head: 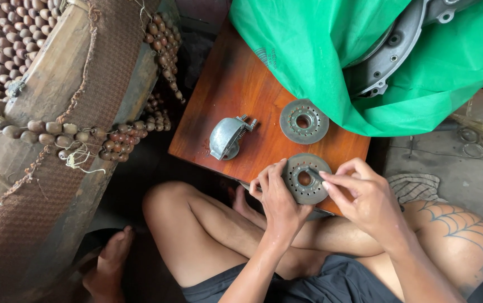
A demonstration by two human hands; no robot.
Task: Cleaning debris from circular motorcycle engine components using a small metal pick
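Fingers of left hand (278, 196) and right hand (359, 193) pinching perforated metal disc (307, 178) at wooden board (236, 90) edge, seemingly mid-inspection, next calling for steady rotation, second disc (303, 121) untouched.

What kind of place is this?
Probably a small, informal repair workshop at floor level: metal discs lie on a low wooden table, a large machine casing sits in green plastic, and both hands work another disc.

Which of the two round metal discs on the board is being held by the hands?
The near disc, at the board's front edge: the left hand grips its rim and the right hand fingers its hub. The far disc lies untouched beside the green sheet.
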